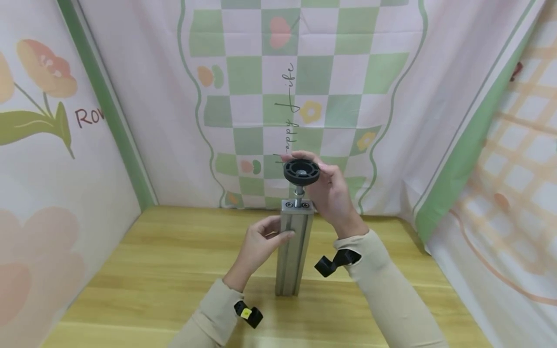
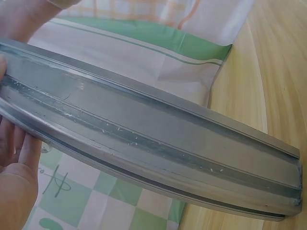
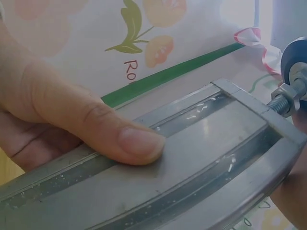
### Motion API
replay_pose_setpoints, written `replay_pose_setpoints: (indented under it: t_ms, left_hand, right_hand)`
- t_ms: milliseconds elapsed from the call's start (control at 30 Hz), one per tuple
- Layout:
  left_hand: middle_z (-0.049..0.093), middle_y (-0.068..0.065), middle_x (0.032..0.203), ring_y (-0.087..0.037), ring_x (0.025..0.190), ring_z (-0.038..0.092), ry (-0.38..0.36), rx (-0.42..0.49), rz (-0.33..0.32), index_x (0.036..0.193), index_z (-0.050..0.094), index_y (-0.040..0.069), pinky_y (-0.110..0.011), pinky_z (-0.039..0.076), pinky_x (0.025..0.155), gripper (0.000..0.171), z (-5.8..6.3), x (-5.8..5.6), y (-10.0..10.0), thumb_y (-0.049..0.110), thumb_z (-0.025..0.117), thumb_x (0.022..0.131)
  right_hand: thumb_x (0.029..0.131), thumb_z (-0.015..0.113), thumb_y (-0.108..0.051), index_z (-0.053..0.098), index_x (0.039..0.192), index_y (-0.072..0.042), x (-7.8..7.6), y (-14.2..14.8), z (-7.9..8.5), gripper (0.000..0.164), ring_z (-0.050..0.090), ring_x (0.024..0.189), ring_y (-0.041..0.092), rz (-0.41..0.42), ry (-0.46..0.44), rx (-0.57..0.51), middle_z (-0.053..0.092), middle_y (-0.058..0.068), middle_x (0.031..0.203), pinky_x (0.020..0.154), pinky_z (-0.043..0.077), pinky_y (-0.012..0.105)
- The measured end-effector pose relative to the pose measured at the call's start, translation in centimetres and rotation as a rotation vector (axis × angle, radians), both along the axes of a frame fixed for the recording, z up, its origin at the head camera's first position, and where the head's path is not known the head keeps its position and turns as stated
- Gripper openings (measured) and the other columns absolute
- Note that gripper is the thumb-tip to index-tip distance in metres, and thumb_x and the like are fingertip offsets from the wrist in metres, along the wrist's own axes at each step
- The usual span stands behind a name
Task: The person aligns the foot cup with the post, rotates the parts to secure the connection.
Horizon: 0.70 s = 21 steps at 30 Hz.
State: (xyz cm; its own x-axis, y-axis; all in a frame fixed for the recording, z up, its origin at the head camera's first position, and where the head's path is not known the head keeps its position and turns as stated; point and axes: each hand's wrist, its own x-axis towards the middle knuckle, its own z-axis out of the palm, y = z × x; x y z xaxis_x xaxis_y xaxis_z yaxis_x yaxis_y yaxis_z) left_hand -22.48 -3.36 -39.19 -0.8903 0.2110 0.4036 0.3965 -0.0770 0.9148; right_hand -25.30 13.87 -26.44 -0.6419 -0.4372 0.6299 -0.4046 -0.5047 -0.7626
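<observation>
A grey slotted aluminium profile (image 1: 293,261) stands upright on the wooden table, its lower end on the tabletop. An end plate (image 1: 297,206) with two bolts caps it, and a threaded rod rises from there to a black round levelling foot (image 1: 301,173). A hex nut (image 3: 288,98) sits on the rod. My left hand (image 1: 261,241) grips the upper part of the profile from the left, its thumb (image 3: 139,143) flat on the near face. With fingers curled round the far and right rim, my right hand (image 1: 332,195) holds the foot; part of that hand is hidden behind it.
The wooden tabletop (image 1: 196,256) spreads around the profile. Behind it hangs a green and white checked cloth (image 1: 278,111), with a printed cloth (image 1: 43,183) on the left and another (image 1: 513,193) on the right. Black mounts (image 1: 337,262) are strapped to both wrists.
</observation>
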Motion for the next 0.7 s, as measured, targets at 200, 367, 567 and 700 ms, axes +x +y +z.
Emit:
replay_pose_setpoints:
  t_ms: [200, 367, 567, 700]
  left_hand:
    - [0.071, -0.008, 0.105, -0.021, 0.099, 0.067, 0.01, 0.008, 0.001, 0.12, 0.07, 0.006, -0.033, 0.058, 0.089, 0.035, -0.1, -0.1, 0.1, 0.013, 0.08, 0.088]
    - [0.071, -0.009, 0.103, -0.022, 0.097, 0.067, 0.019, 0.019, -0.005, 0.12, 0.07, 0.005, -0.034, 0.058, 0.088, 0.034, -0.1, -0.1, 0.1, 0.012, 0.08, 0.088]
    - [0.071, -0.009, 0.104, -0.023, 0.098, 0.067, 0.013, 0.019, -0.007, 0.12, 0.07, 0.006, -0.035, 0.058, 0.089, 0.034, -0.1, -0.1, 0.1, 0.014, 0.08, 0.088]
    - [0.071, -0.01, 0.105, -0.023, 0.098, 0.067, 0.009, 0.013, -0.007, 0.12, 0.07, 0.006, -0.034, 0.058, 0.089, 0.035, -0.2, -0.2, 0.1, 0.014, 0.08, 0.088]
  right_hand:
    - [0.104, 0.032, -0.031, 0.062, 0.123, -0.015, -0.2, 0.3, -0.2, 0.039, 0.036, 0.137, 0.039, -0.005, -0.023, -0.004, 0.058, 0.013, 0.135, 0.115, 0.024, 0.05]
    - [0.103, 0.041, -0.033, 0.059, 0.122, -0.015, -0.3, 0.2, -0.5, 0.032, 0.047, 0.128, 0.03, -0.025, -0.021, -0.027, 0.057, 0.012, 0.133, 0.111, 0.032, 0.045]
    - [0.099, 0.05, -0.03, 0.058, 0.118, -0.017, 0.0, -0.2, -1.0, 0.024, 0.051, 0.124, 0.031, -0.15, 0.048, -0.083, 0.056, 0.013, 0.131, 0.11, 0.035, 0.039]
    - [0.097, 0.051, -0.019, 0.055, 0.114, -0.016, 0.5, -0.4, -1.5, 0.018, 0.052, 0.12, 0.03, -0.312, 0.111, -0.096, 0.053, 0.015, 0.132, 0.106, 0.042, 0.034]
